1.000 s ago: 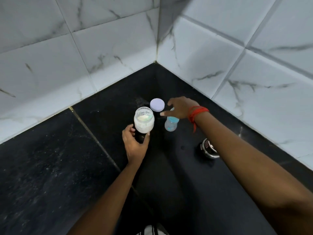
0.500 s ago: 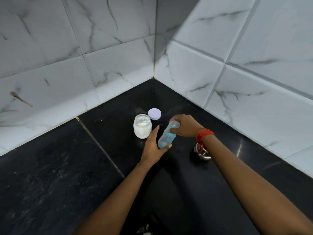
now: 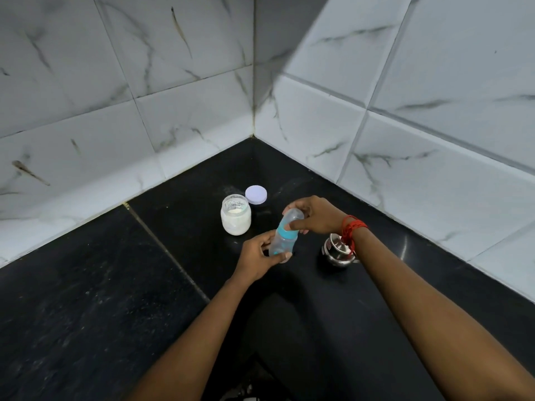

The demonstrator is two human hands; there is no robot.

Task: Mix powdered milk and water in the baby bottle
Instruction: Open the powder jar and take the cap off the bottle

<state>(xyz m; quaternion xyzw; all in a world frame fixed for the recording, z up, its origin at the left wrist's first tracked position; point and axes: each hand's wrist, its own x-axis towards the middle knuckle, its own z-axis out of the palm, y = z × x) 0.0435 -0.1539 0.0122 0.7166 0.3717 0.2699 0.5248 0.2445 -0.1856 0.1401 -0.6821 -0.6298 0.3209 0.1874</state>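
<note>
Both hands grip the baby bottle, left hand low, right hand on its cap; seemingly empty, so filling remains.

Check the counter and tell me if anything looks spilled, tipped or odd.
Nothing looks spilled or broken. The jar of white powder stands open, its lid lying beside it toward the corner. The bottle is tilted, but only because both hands hold it: left hand at the base, right hand at the cap. The steel pot sits upright, lidded.
</note>
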